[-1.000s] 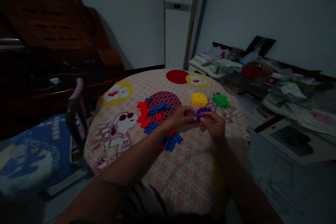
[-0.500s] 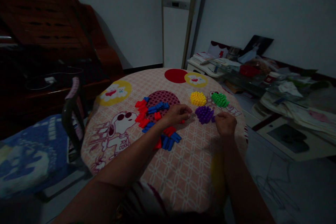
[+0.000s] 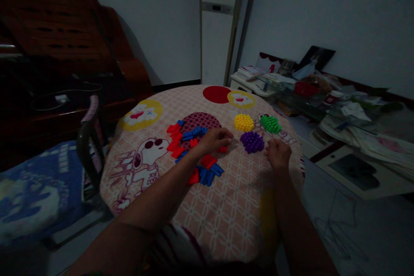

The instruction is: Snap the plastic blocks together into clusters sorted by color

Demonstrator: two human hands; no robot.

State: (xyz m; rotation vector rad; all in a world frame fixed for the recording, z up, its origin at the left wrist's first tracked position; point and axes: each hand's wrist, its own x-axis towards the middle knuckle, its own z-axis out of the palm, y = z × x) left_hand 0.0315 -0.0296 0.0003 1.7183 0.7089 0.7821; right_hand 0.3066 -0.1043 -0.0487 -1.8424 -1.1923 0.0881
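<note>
Wooden bench (image 3: pixel 58 34) before dim, pale wall (image 3: pixel 161 17)

At the left, a carved wooden bench (image 3: pixel 61 39) is placed along the wall (image 3: pixel 155 17), and a white adapter (image 3: pixel 61 98) with a cable is seen on its seat. Nearer, a dark-armed chair (image 3: pixel 83 140) is draped with a blue patterned cloth (image 3: pixel 54 172). In the far corner, a tall white unit (image 3: pixel 216 43) is fitted with a small dark display (image 3: pixel 216 7). At the right, a low cabinet (image 3: pixel 391 177) is cluttered with stacked papers (image 3: pixel 249 72), a red container (image 3: pixel 304 89) and a cup (image 3: pixel 333 97); a dark picture (image 3: pixel 316 58) is propped at a slant behind them. Thin lines are seen across the floor (image 3: pixel 371 228).
</note>
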